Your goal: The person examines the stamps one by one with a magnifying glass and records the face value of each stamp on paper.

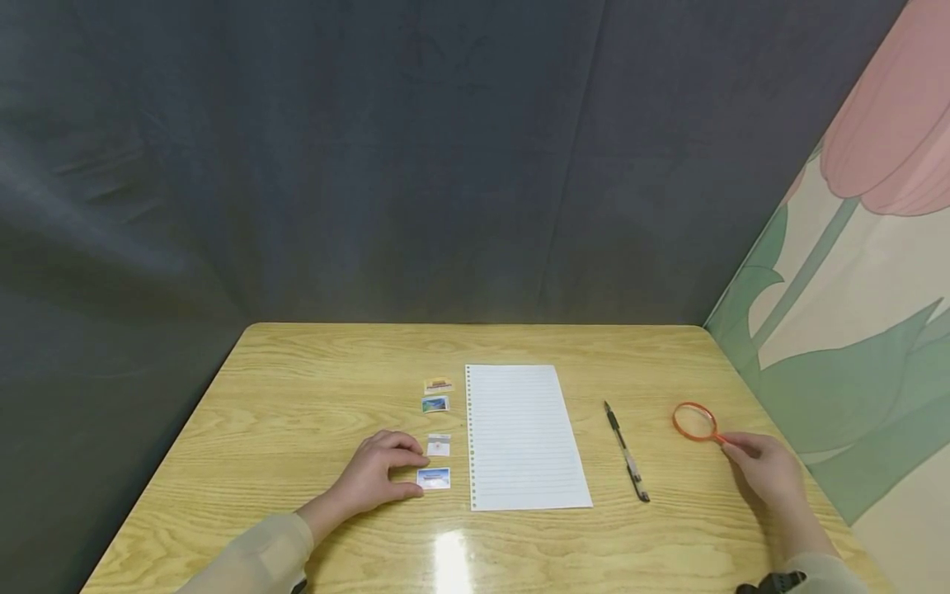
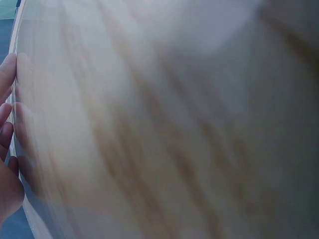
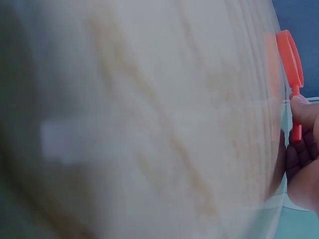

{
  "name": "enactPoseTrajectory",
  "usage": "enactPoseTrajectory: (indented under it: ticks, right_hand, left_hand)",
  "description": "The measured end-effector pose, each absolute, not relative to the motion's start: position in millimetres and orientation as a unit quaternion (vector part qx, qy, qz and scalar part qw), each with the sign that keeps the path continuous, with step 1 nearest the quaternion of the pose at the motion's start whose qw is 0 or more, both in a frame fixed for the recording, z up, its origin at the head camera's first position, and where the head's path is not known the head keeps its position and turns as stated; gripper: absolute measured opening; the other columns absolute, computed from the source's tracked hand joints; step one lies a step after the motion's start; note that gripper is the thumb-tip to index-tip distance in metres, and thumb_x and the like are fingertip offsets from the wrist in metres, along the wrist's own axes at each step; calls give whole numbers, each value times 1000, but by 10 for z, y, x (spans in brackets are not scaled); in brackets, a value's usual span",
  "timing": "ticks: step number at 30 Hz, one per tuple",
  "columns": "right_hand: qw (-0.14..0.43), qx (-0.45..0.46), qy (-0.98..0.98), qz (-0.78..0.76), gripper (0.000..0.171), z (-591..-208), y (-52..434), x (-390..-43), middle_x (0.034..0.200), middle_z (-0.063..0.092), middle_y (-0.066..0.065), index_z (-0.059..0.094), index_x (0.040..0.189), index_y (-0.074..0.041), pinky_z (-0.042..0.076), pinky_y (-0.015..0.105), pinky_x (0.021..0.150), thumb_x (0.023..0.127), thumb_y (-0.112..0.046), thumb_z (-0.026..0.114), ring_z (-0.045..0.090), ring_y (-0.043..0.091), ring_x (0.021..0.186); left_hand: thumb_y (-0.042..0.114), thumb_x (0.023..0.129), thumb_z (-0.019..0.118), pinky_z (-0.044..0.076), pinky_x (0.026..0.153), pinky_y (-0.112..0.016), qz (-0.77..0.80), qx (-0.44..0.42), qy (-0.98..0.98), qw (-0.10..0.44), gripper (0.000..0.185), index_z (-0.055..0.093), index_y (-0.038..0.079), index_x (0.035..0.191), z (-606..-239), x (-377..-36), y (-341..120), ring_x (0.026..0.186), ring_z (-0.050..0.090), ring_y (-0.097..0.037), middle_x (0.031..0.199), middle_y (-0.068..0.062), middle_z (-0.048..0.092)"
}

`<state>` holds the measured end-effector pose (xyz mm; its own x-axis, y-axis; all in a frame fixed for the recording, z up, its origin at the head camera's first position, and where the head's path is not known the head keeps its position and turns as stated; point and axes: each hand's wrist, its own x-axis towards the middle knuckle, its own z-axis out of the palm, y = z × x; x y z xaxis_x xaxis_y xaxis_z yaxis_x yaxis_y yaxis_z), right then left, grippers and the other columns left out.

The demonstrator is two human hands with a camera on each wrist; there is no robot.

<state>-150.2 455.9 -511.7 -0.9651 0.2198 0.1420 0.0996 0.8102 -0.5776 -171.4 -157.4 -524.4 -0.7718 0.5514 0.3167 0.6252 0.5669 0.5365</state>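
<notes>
In the head view my left hand (image 1: 381, 472) rests on the table with thumb and index finger spread apart. Its thumb tip is at the lower left corner of a blue-and-white stamp (image 1: 434, 478), and the index fingertip lies just above that stamp. A grey-and-white stamp (image 1: 439, 445) is right beside the fingers. Farther back lie a blue-green picture stamp (image 1: 435, 403) and a yellowish stamp (image 1: 439, 385). On the right, my right hand (image 1: 768, 469) pinches the handle of an orange magnifying glass (image 1: 694, 405). The right wrist view shows the thumb on the magnifying glass's handle (image 3: 297, 130).
A lined, hole-punched sheet of paper (image 1: 523, 437) lies in the middle of the wooden table (image 1: 312, 371). Between the sheet and the magnifying glass lies a black pen (image 1: 627, 452). A dark curtain (image 1: 445, 165) hangs behind, and a flower-patterned surface (image 1: 876, 346) borders the right side.
</notes>
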Motion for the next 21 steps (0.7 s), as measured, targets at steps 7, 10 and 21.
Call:
enactPoseTrajectory:
  ticks: [7,10,21]
  right_hand:
    - [97,-90,-949,285,33,-5133,4588,-1507,114,62,34,68,111,9,45,57,81,98,-21,63,55,52,105]
    - [99,-90,-950,283,32,-5139,4593,-1506,111,64,33,68,110,10,45,57,80,98,-20,62,56,52,104]
    - [109,-96,-947,287,35,-5079,4537,-1490,109,67,28,68,116,6,49,42,76,99,-24,62,65,24,89]
  left_hand:
    - [37,76,85,43,94,-48,-318,-334,-885,58,39,77,19,110,-5246,-1714,-1570,109,55,-15,115,9,65]
    - [37,76,85,43,94,-49,-317,-335,-885,57,39,77,19,110,-5242,-1713,-1567,109,55,-16,115,9,64]
    - [37,75,85,43,94,-49,-316,-337,-885,60,39,78,19,109,-5239,-1713,-1572,109,55,-15,114,8,65]
